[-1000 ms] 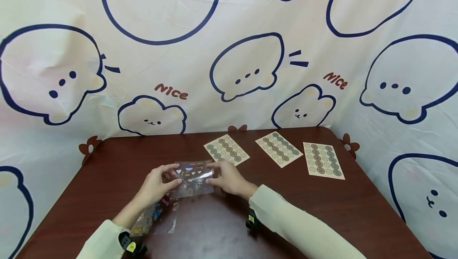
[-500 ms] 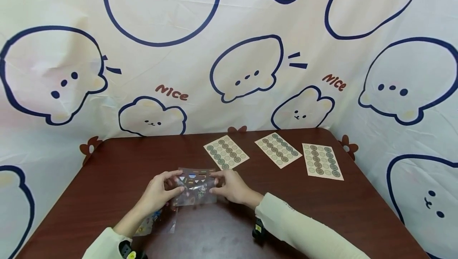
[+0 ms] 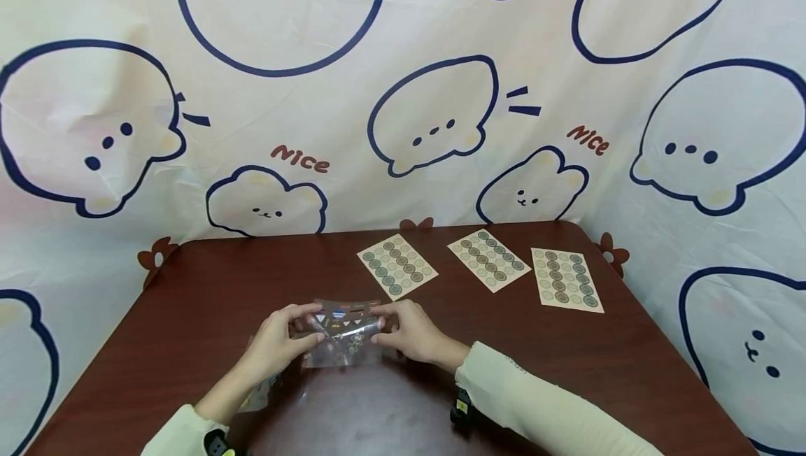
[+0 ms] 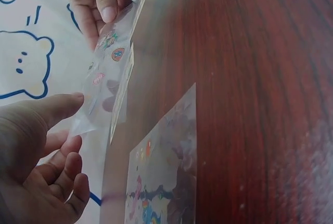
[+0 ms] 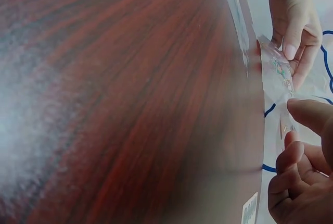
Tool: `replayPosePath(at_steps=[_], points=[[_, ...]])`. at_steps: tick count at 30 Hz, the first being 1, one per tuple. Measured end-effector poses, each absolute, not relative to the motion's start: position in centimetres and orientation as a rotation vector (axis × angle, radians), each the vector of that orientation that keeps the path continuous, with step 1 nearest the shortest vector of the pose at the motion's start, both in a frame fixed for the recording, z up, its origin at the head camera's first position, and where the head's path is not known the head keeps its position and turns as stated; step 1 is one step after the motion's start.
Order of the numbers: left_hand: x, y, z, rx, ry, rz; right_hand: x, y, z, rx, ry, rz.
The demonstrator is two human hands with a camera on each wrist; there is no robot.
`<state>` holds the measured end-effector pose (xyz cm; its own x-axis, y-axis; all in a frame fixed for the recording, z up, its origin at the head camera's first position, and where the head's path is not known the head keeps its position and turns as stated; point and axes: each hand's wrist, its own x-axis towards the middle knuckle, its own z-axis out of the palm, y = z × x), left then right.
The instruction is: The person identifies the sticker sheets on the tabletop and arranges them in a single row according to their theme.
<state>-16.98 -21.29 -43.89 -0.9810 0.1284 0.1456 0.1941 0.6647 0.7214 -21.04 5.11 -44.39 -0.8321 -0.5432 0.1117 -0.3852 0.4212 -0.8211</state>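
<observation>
Both hands hold a clear plastic sheet of small colourful stickers (image 3: 343,354) above the table in the head view. My left hand (image 3: 277,337) pinches its left edge between thumb and fingers, and my right hand (image 3: 412,331) pinches the right edge the same way. The left wrist view shows the sticker sheet (image 4: 112,62) stretched between the hands, slightly bent. Below it, a second clear sticker sheet (image 4: 161,182) with colourful figures lies on the table. In the head view, my left forearm and hand partly cover that second sheet (image 3: 257,396).
Cream sheets of round, coin-like stickers lie along the back of the brown table (image 3: 504,372): one left (image 3: 398,267), one in the middle (image 3: 490,260), one right (image 3: 567,280). A cartoon-printed cloth (image 3: 340,113) hangs behind the table and along its sides.
Both hands have come nearer to me with the sticker sheet and shifted slightly right. The back-left cream sheet now shows in full. The hold on both edges looks the same.
</observation>
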Motion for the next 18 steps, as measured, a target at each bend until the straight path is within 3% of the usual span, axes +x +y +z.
replayPosePath(at_steps=[18], points=[[-16.59, -20.76, -43.68, -0.31, -2.824, -1.244, -20.05, 6.19, -44.46, -0.813, 2.502, -1.345]])
